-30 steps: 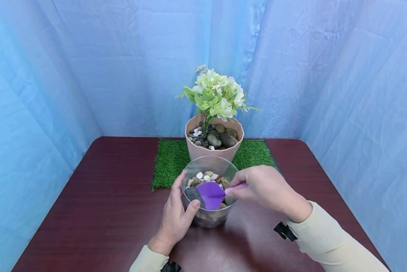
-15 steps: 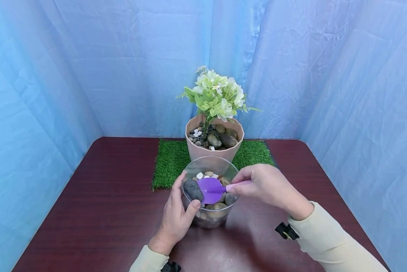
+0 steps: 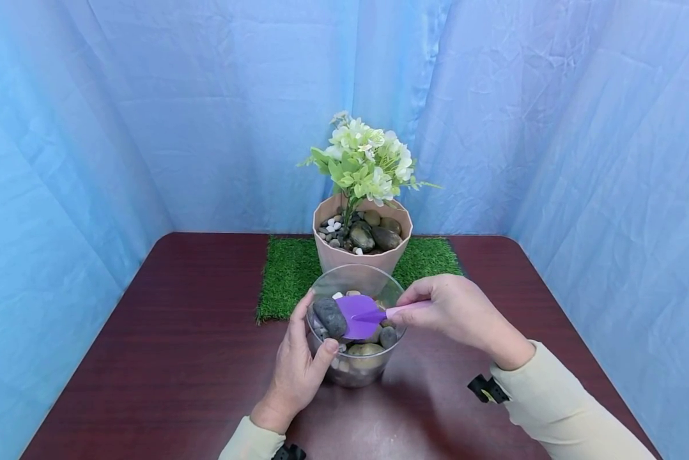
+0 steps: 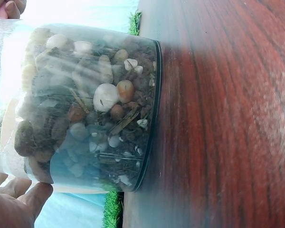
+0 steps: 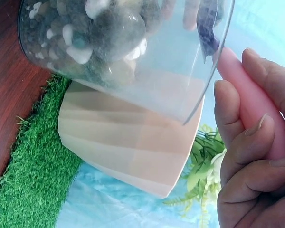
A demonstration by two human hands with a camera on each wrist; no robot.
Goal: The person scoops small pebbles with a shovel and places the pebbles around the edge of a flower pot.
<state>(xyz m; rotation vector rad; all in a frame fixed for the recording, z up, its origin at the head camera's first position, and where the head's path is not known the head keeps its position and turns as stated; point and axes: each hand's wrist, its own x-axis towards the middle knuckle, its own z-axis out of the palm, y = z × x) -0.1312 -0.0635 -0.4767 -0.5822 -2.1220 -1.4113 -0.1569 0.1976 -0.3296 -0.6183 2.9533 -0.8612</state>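
A clear plastic container [image 3: 351,379] of mixed stones stands on the table. My left hand [image 3: 294,370] grips its left side, thumb at the near rim and fingers along the outer wall. My right hand [image 3: 459,313] holds the pink handle [image 5: 256,99] of a small purple trowel [image 3: 360,317], fingers wrapped round it in the right wrist view. Inside the container, near the rim, the blade lies against a large dark grey stone [image 3: 330,317]. Whether the stone rests on the blade I cannot tell. Other stones [image 3: 365,351] lie below, partly hidden by the blade.
Just behind the container, a pink faceted pot [image 3: 358,258] with white flowers [image 3: 373,153] and stones stands on a green grass mat [image 3: 287,281]. Dark red-brown tabletop [image 3: 195,332] surrounds them. Blue cloth [image 3: 235,115] hangs behind and at the sides.
The trowel blade has risen and shifted away from me inside the container, and the dark grey stone has come up with it. The left hand and container have stayed nearly still.
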